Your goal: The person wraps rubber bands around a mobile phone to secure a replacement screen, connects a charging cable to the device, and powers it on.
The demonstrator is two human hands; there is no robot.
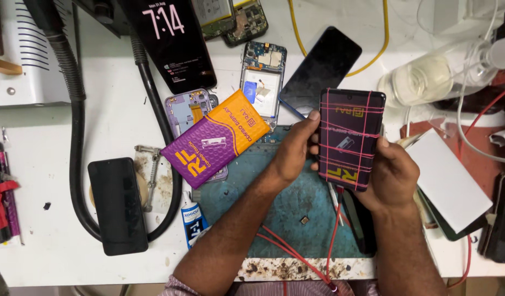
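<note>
Both hands are up over the teal work mat (pixel 285 203), holding a dark phone (pixel 349 140) upright between them, and it is wrapped all round in red rubber bands (pixel 345 149), some running across, some lengthways. The left hand (pixel 293 151) has its fingers curled onto the phone's left edge, thumb tip at the top corner; the right hand (pixel 392 178) cups it from the right and beneath, fingers closed behind it, so both are gripping that one phone. Judging by the bands, the screen looks already pressed on and strapped down, and the straps are all in place; whether anything under them has set I cannot tell. At ten o'clock from the hands a purple and orange box (pixel 217 138) lies slantwise on a lilac phone frame (pixel 187 109). At twelve o'clock sits a stripped phone body (pixel 262 82) with its insides showing, and a loose black screen (pixel 321 68) just right of it. Off at nine o'clock a black phone (pixel 118 205) lies face down beside a thick black hose (pixel 77 142). A small glue tube (pixel 193 218) rests at seven o'clock on the mat's edge. A clear bottle (pixel 428 79) lies at two o'clock, a white pad (pixel 452 181) at three.
</note>
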